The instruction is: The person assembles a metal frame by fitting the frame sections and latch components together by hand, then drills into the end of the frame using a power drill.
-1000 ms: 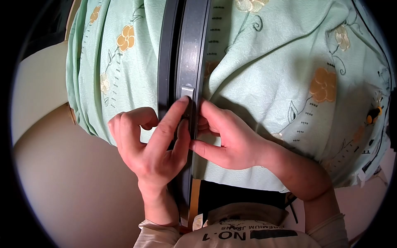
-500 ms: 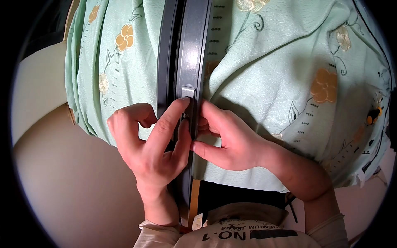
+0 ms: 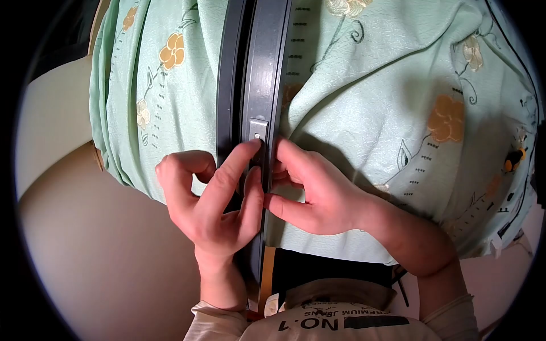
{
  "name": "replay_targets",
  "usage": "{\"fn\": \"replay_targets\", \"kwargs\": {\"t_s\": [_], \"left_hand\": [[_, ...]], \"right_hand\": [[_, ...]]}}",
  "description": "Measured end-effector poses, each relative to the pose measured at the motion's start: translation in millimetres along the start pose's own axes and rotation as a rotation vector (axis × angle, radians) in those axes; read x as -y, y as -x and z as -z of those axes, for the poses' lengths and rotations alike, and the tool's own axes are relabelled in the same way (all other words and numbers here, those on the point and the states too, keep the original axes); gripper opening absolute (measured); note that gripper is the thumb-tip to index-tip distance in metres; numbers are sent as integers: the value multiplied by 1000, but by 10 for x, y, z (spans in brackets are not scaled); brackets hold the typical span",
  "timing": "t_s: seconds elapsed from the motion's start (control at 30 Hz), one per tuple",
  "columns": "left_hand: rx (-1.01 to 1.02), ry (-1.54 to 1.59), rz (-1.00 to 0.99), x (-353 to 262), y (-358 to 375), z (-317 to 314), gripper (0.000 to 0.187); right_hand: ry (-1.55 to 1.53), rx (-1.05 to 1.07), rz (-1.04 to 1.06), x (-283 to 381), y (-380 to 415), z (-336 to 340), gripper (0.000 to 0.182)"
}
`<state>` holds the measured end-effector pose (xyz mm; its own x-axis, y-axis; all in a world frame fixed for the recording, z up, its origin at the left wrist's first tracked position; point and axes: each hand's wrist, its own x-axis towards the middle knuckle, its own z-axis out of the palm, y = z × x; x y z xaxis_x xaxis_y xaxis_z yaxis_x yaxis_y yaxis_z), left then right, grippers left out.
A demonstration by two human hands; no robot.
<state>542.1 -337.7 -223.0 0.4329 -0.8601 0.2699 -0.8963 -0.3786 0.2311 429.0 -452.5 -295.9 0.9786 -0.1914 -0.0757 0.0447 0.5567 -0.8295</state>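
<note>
A dark grey metal frame (image 3: 265, 74), like the edge of a sliding window or door, runs up the middle of the head view. Set into its face is a slim grey latch (image 3: 259, 123) with a small pale slot. My left hand (image 3: 213, 199) has its index fingertip on the latch just below that slot and its thumb close beneath, closed about the latch's lower part, which they hide. The other left fingers are curled. From the other side, my right hand (image 3: 321, 193) pinches the frame's edge between thumb and fingers, some fingertips hidden behind it.
Pale green curtain cloth with orange flowers (image 3: 387, 85) hangs on the right of the frame, and more of this curtain (image 3: 165, 96) on the left. A pale, smooth surface (image 3: 108, 250) fills the lower left. My printed shirt (image 3: 341, 324) shows at the bottom.
My left index fingertip has slid slightly down the latch, uncovering the pale slot. The curled left fingers have shifted a little right and down. My right hand keeps its place.
</note>
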Motion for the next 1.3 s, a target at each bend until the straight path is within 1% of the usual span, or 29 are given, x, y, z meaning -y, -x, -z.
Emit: {"fn": "replay_targets", "kwargs": {"t_s": [0.07,0.2,0.27,0.33,0.4,0.6,0.67,0.7,0.73,0.8,0.83,0.97,1.03,1.13,1.17,1.23,1.3], "left_hand": [[-17,49,69,-14,6,-47,41],[-22,46,72,-46,23,-78,40],[-44,116,133,-57,63,-81,39],[-85,77,122,-61,124,-88,39],[-124,41,113,-59,142,-92,39],[-74,44,127,-31,105,-72,39],[-90,137,105,39,88,-95,44],[-30,181,132,42,57,-56,47],[-30,181,132,38,46,-41,47],[52,328,261,30,36,-21,46],[45,316,266,7,29,-20,43],[7,262,277,-53,32,-72,42],[-50,235,238,-62,34,-98,38],[-99,261,237,-98,12,-140,35],[-99,261,237,-91,4,-142,35],[-90,231,167,-68,-17,-139,33],[-95,229,177,-80,-23,-143,33]], "right_hand": [[5,-5,8,-14,4,2,28],[-18,-18,12,10,-5,-11,29],[-29,-12,8,23,-10,-15,29],[-29,-4,6,23,-10,-4,30],[34,21,14,14,-7,10,32],[-63,-2,-14,24,2,-13,34],[-62,-1,-12,24,1,-16,35],[-63,-1,-11,24,2,-17,35],[-63,-1,-11,26,2,-16,35],[-48,6,8,31,-1,-12,37],[-48,6,8,22,-2,-14,37],[-31,8,36,11,-5,-29,39],[-23,5,30,14,-5,-21,40],[46,1,67,-17,4,-9,40],[47,2,62,-26,5,-10,39],[49,5,60,-25,-5,-15,38],[22,-11,50,-20,-5,-19,33]]}}
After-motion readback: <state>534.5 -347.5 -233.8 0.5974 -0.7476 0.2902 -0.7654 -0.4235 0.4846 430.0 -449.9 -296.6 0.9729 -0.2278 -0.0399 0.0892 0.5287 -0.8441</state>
